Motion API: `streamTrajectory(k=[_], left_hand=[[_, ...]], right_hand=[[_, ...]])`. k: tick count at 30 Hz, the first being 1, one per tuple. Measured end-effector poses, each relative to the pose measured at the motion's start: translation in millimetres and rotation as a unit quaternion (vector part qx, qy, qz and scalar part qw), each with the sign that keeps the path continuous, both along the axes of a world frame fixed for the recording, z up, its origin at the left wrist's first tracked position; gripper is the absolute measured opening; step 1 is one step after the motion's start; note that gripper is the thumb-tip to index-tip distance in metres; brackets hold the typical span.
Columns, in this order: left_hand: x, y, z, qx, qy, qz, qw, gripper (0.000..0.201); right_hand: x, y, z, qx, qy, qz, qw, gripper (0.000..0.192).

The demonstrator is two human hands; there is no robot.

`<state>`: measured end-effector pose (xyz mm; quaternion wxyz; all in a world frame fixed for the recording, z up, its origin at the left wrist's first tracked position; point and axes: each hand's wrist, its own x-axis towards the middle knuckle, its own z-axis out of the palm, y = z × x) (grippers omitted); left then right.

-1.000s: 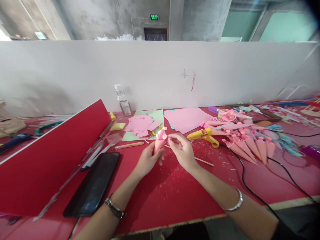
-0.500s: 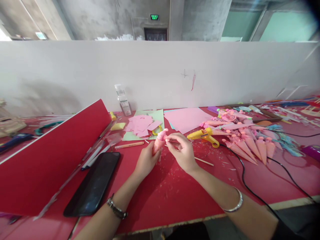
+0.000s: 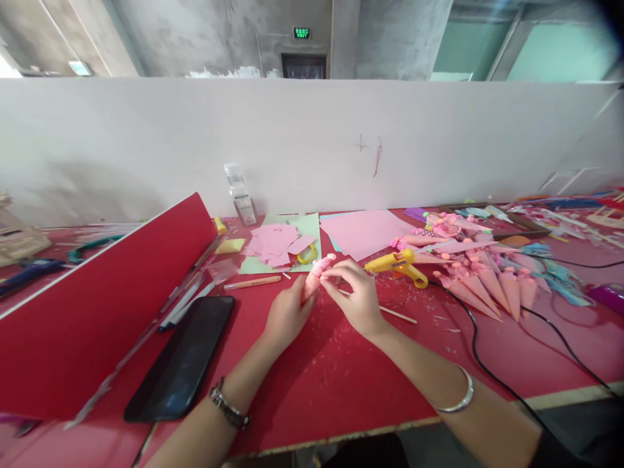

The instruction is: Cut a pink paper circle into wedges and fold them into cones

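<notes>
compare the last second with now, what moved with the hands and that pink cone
The pink cone has tipped from nearly upright to leaning right, its ball-topped end now pointing toward the yellow glue gun. The left hand still grips its lower part; the right hand keeps pinching at the top, shifted slightly up. The phone, the pile of finished cones and the pink paper pieces lie as before.

The left hand [image 3: 288, 312] is gripping a pink cone [image 3: 314, 276] while the right hand [image 3: 358, 296] is pinching its top, above the red surface [image 3: 331, 377].
</notes>
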<state>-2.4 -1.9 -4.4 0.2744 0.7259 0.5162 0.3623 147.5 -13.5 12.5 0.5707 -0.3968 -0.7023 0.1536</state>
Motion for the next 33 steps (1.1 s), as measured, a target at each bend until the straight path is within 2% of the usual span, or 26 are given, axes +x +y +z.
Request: streamTrajectory(k=[10, 17, 33], left_hand=[[-0.5, -1.4, 1.1, -0.015, -0.032, -0.003, 0.999, 0.026], [-0.3, -0.3, -1.8, 0.018, 0.045, -0.022, 0.999, 0.025], [1.1, 0.2, 0.0, 0.028, 0.056, -0.03, 0.998, 0.024]], right_hand=[[0.4, 1.9, -2.2, -0.005, -0.014, 0.001, 1.0, 0.008], [0.1, 1.7, -2.0, -0.007, -0.015, 0.005, 1.0, 0.007], [-2.4, 2.1, -3.7, 0.004, -0.017, 0.013, 1.0, 0.009]])
